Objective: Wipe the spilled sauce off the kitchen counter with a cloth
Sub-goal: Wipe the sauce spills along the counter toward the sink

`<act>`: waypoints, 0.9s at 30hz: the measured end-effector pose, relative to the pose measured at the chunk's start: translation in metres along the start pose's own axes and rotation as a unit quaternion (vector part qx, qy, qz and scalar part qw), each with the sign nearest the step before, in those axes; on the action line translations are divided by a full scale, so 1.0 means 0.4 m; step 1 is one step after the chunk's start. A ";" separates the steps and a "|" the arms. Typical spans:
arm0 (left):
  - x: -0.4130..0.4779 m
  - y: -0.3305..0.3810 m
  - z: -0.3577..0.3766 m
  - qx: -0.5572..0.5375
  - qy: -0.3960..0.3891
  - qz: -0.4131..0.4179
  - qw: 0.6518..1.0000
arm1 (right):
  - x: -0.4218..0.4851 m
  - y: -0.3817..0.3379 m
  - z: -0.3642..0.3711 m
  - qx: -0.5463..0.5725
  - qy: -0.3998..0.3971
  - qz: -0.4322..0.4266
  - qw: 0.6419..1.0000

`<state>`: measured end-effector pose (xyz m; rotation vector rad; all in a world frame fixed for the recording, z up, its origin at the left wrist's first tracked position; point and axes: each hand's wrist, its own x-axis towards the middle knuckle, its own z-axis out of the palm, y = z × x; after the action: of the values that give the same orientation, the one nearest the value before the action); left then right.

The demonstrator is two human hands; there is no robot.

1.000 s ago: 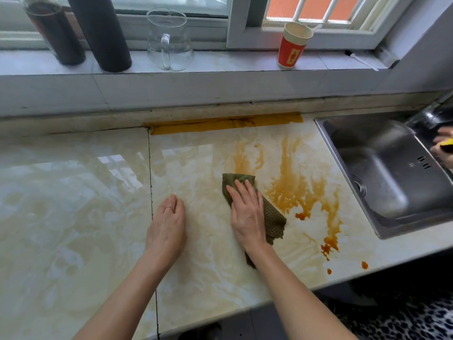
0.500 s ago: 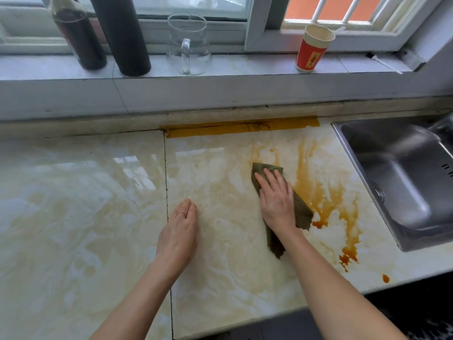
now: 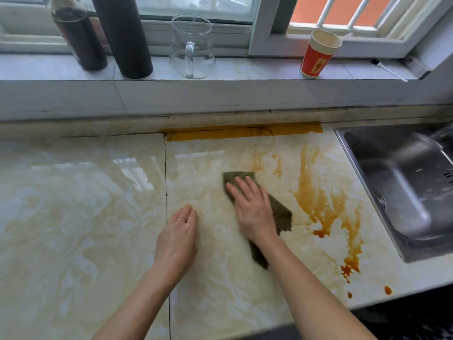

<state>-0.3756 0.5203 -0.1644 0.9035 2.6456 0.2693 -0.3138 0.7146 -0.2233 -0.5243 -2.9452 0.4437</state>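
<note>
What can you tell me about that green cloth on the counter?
The cloth is olive green with a coarse, knitted-looking weave, and seems folded or bunched rather than spread out. It lies flat on the pale marble-look counter. The right hand presses on it with straight fingers and covers its middle. One corner shows past the fingertips, an edge sticks out to the right, and a darker tail runs under the wrist. It sits just left of the thick orange-brown sauce streaks.

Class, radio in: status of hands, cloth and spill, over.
Right hand flat on green cloth, left hand resting on counter. Sauce unwiped beside sink. Nothing between cloth and sauce.
</note>
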 end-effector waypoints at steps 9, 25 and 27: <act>0.005 0.002 -0.002 -0.002 0.012 -0.012 1.000 | -0.021 -0.089 0.025 0.011 0.036 0.029 0.999; 0.003 0.013 -0.012 0.008 0.001 -0.023 1.000 | 0.026 -0.019 -0.003 -0.014 0.028 0.107 0.994; 0.010 0.023 -0.011 0.011 0.001 -0.029 1.000 | 0.002 -0.064 0.017 -0.010 0.012 0.043 0.999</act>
<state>-0.3752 0.5296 -0.1587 0.8310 2.6772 0.2282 -0.3237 0.6902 -0.2219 -0.6560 -2.9160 0.4146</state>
